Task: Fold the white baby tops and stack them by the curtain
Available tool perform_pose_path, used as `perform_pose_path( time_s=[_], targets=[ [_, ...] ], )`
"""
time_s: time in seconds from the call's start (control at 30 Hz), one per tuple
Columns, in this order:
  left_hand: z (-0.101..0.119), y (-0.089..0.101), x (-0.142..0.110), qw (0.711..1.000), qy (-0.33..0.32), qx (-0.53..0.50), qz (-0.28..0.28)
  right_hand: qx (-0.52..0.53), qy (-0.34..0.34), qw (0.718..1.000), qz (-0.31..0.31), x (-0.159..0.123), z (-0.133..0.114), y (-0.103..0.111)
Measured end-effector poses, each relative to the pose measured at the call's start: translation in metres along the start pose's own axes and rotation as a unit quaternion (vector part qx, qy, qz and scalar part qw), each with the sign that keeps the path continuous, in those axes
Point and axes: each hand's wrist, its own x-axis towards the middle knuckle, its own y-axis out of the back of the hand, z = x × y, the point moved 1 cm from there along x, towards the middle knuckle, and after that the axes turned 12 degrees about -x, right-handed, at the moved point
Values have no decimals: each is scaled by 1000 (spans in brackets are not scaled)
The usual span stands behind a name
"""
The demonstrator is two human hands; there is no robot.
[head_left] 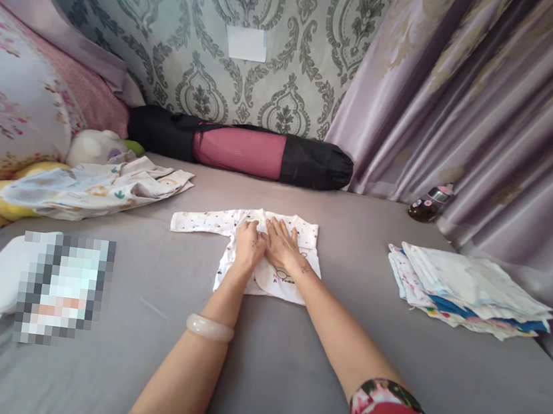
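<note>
A small white long-sleeved baby shirt (pixel 291 288) with tiny coloured prints lies flat on the grey bed sheet in the head view. One sleeve stretches out to the left, while the right sleeve is folded across the body. My left hand (pixel 250 244) rests on the upper middle of the shirt, its fingers bent and closed on the cloth. Right beside it, my right hand (pixel 281 242) lies flat on the folded part with fingers spread. The two thumbs are close together. Both hands cover part of the shirt's front.
A stack of folded clothes (pixel 473 285) lies to the right, near a bottle (pixel 428 204) by the curtain. Left are a loose printed garment (pixel 102 187), a white device (pixel 0 280) with a cable, and a blurred-out object (pixel 67 292). A black-and-pink rolled bag (pixel 240 150) lies along the wall.
</note>
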Motion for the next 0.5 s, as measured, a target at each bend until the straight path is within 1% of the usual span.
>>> perform_pose_path(
  time_s=[0.2,0.37,0.43,0.5],
  targets=[
    [-3,0,0,1000,14,-15,12,-13,-22,1000,-7,-1,-2,2],
    [-5,4,3,999,25,-22,3,-17,-30,999,-17,0,-3,7],
    [-4,5,4,999,23,-28,10,-19,-21,999,-21,1,-5,10],
    [-4,6,6,999,18,-33,31,-35,8,999,-5,2,-10,12]
  ],
)
